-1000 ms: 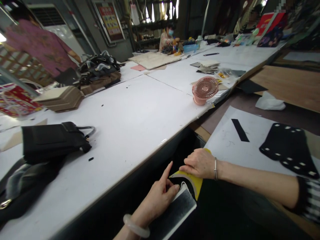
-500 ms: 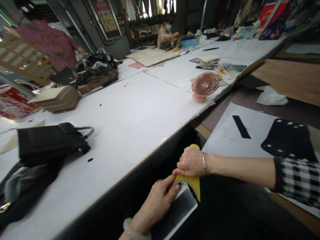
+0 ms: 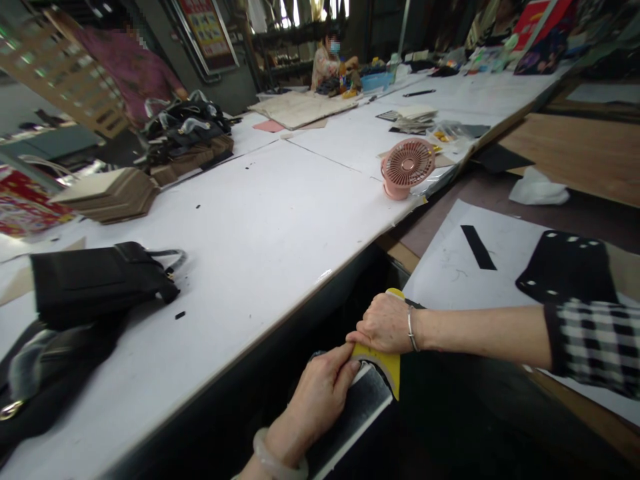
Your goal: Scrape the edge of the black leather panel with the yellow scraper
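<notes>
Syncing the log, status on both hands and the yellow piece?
Left hand pinching the curved yellow template against the black white-edged panel. Right hand pressing the template's top. Both below the white table edge; nothing in the way.

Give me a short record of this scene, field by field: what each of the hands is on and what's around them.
Left hand: fingers on the black panel, fingertips meeting the yellow template.
Right hand: pressing down on the yellow template.
Work spot: below the white table's front edge.
Nearby right: punched black piece and black strip on white paper.
On table: pink fan, black bag.
</notes>
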Motion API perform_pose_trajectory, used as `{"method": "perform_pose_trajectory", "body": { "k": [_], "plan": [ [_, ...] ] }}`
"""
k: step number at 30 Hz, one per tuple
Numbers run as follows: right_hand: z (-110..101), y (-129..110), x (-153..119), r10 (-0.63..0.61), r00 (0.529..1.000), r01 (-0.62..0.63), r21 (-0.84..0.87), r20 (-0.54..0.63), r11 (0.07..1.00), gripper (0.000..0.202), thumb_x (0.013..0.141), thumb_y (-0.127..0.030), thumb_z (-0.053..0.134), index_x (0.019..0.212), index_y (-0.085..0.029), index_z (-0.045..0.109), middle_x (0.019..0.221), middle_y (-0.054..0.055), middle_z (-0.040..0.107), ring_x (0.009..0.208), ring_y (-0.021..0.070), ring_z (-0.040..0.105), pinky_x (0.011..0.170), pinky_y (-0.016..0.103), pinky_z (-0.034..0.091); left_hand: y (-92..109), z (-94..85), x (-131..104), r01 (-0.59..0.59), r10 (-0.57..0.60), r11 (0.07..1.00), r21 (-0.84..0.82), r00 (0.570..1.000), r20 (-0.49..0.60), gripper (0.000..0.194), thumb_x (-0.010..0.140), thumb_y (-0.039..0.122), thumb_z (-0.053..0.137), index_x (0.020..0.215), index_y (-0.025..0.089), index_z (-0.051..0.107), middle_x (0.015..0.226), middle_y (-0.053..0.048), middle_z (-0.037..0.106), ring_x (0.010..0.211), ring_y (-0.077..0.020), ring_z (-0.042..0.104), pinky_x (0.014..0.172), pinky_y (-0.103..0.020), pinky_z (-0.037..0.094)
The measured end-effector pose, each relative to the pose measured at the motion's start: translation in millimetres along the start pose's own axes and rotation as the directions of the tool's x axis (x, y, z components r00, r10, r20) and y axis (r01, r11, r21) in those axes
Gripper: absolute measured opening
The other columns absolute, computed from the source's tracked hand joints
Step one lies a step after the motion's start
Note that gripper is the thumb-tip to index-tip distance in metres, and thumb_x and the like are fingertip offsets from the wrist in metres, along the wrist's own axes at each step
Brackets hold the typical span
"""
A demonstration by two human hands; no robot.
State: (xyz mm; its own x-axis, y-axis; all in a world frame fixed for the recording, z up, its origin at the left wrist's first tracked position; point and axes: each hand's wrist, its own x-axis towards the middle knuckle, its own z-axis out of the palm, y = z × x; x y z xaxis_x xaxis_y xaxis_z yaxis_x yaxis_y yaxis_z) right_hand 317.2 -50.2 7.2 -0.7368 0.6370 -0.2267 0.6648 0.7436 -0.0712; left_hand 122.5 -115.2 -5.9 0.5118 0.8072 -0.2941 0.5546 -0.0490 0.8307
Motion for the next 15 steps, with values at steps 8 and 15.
{"method": "perform_pose_trajectory", "body": {
  "k": [8,15],
  "plan": [
    [12,-12,-10,0.15,0.988,-0.151,0.039,0.022,0.988,0.064,0.105,-0.047,0.026,0.081,-0.017,0.077,0.077,0.013,0.075,0.073,0.0265,0.072,0.063,0.031,0.042,-3,4.7,1,-0.045,0.046,0.996,0.075,0.999,-0.02,0.03,0.099,0.039,0.038,0.086,0.022,0.058,0.084,-0.002,0.064,0.075,-0.0178,0.058,0.073,-0.029,0.04],
    [20,-35,-26,0.306,0.952,-0.305,0.108,0.011,0.946,0.065,0.105,-0.047,0.023,0.081,-0.018,0.077,0.08,0.013,0.075,0.078,0.0281,0.072,0.066,0.033,0.043,-3,3.8,-5,-0.046,0.046,0.999,-0.008,0.999,0.013,0.035,0.097,0.044,0.04,0.088,0.02,0.065,0.082,-0.001,0.063,0.075,-0.017,0.054,0.073,-0.029,0.039]
  ]
}}
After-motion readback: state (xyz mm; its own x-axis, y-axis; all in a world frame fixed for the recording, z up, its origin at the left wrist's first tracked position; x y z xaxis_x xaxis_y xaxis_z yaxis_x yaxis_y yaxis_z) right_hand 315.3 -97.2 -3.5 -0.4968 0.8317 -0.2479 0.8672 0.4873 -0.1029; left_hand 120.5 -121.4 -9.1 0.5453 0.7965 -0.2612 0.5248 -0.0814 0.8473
